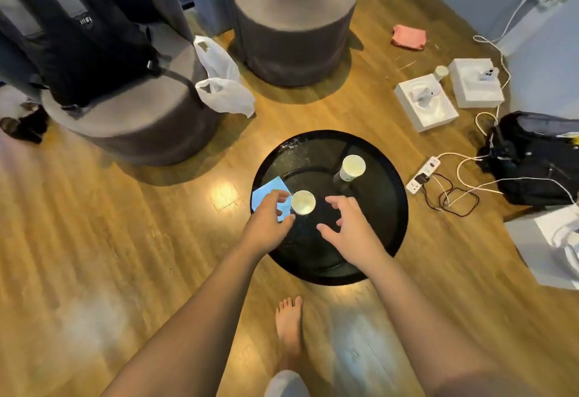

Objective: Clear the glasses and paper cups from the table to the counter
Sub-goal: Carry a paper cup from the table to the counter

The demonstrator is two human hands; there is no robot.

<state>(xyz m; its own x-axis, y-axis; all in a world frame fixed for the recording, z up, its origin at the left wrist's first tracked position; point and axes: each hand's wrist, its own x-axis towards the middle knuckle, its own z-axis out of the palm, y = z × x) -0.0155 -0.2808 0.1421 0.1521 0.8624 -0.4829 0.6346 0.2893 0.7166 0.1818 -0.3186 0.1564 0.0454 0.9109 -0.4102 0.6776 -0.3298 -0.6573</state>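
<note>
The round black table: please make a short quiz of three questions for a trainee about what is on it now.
1. How many paper cups stand on the round black table?
2. True or false: the right hand grips a cup.
3. What lies under the left hand? A. blue paper B. red cloth C. phone

Key:
1. Two: the near cup and the far cup.
2. False; it holds nothing.
3. A, the blue paper.
</note>
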